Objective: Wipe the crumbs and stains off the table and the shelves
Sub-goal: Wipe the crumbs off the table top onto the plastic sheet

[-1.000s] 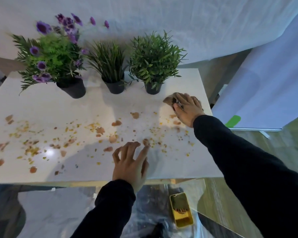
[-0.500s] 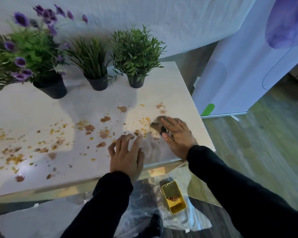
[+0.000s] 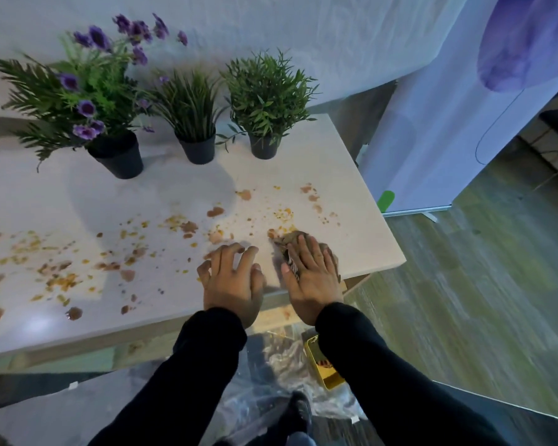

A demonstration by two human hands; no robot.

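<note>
White table (image 3: 351,175), brown and yellow crumbs (image 3: 62,281), purple flowers (image 3: 86,107), black pots (image 3: 118,156)

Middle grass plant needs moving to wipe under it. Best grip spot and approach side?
Grip the dark pot around its tapered wall, low, from the front: that side faces the person and is bare. The blades flare over the rim, blocking a grip from above.

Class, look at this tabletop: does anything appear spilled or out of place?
Yes. Yellow crumbs and brown stains litter the white table, mostly left of the cloth under the right hand.
</note>
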